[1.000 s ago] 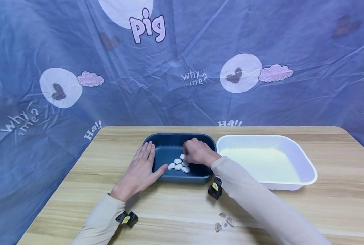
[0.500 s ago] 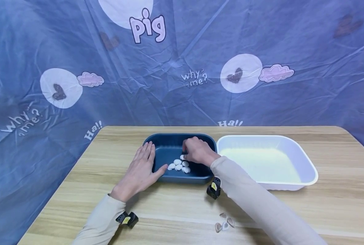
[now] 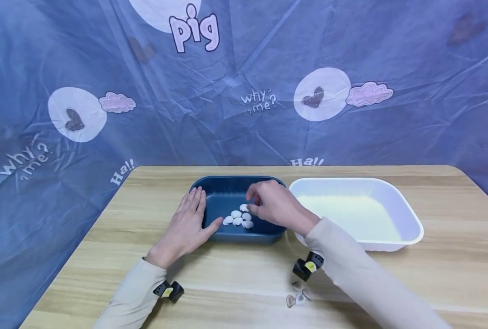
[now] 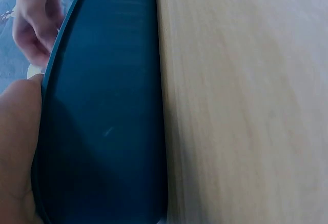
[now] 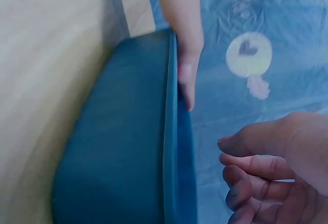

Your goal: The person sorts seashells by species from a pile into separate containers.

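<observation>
Several white seashells lie grouped on the floor of a dark blue tray. My left hand rests on the tray's left side, its fingers straight and its thumb over the front rim. Just right of the farthest shell, my right hand hovers over the tray's right part. Its fingers are loosely bent; in the right wrist view nothing shows between the right hand's thumb and fingers. In the left wrist view the tray's front wall covers most of the inside.
A white tray stands close against the blue tray's right side. Several small brownish and pale shells lie on the wooden table near the front, by the right wrist camera. A blue printed cloth hangs behind the table.
My right hand has let go of the farthest white shell and moved up and to the right. The left hand stays on the tray. The head view has tilted slightly.
</observation>
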A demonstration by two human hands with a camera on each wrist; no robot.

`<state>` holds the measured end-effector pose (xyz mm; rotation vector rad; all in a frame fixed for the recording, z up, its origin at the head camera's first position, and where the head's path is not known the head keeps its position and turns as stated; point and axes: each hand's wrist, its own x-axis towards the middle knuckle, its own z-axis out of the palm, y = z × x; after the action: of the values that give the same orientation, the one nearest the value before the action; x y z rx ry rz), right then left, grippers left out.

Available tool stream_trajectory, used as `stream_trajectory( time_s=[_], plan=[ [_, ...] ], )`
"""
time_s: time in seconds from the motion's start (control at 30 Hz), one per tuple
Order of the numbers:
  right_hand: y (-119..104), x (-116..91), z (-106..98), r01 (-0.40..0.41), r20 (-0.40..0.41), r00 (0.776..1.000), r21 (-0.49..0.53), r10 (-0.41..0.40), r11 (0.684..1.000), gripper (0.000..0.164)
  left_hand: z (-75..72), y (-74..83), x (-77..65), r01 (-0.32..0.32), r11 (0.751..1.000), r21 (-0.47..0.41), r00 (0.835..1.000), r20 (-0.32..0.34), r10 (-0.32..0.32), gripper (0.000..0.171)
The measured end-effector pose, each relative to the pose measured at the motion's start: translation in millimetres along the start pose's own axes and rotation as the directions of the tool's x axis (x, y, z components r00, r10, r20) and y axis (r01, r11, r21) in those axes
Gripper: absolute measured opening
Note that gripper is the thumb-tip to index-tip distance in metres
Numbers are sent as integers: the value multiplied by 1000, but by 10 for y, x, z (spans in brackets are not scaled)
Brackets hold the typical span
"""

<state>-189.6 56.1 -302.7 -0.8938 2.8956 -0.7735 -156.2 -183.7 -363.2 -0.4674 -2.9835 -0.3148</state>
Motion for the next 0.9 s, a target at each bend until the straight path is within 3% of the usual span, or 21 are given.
stream_trajectory(
  time_s=[0.27,0.57,0.9],
  plan=[
    [-12,-373,-102,128,-44,991,-20,-129,992,9,-38,17,-5,0,1000,4,1000,10,0,91],
    [0,-743,-176,241,-93,965,-38,-244,970,11,-44,26,-3,1,1000,-19,1000,2,0,90],
    [115,-1134,-36,279,-82,958,41,-275,959,20,-37,33,-14,2,1000,-18,1000,-1,-2,90]
  ],
)
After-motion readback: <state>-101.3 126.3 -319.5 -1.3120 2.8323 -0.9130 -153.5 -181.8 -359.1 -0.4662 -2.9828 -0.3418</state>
